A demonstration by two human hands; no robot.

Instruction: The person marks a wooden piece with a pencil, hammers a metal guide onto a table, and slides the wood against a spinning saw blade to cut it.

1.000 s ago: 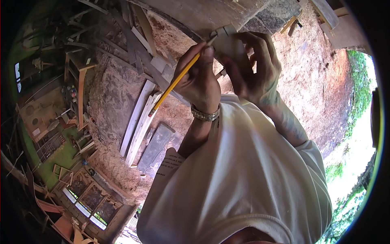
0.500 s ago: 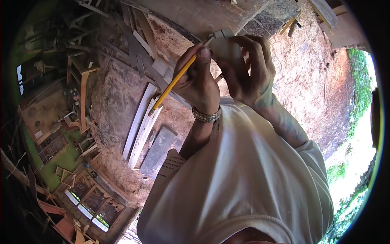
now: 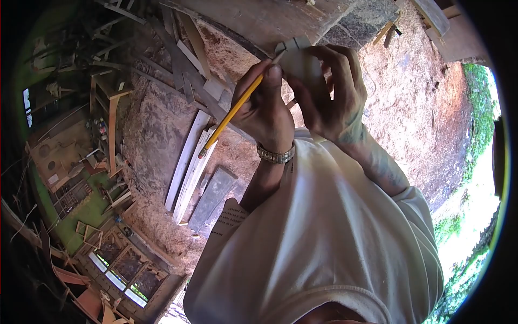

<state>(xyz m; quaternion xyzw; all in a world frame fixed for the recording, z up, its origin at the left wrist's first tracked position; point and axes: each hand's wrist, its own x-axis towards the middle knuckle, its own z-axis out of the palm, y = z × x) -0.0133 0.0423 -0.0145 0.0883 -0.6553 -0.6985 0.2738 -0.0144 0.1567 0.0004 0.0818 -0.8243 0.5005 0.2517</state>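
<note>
My left hand, with a metal-band watch on its wrist, is closed around a yellow pencil. The pencil's tip meets the upper left part of a small, pale flat piece, close to dark line marks near its top end. I cannot make out what this piece is made of. My right hand is closed on it, the thumb at the near left side and the fingers curled over the right. Part of the piece is hidden behind the fingers and thumb.
A wide wooden board lies just beyond my hands. Planks and a grey board lie on the sawdust-covered ground to the left. Farther left stand a wooden frame and scattered timber. Greenery shows at right.
The pencil tip has shifted very slightly on the pale piece, with a tiny movement of my left hand to the right. Both hands keep their holds.
</note>
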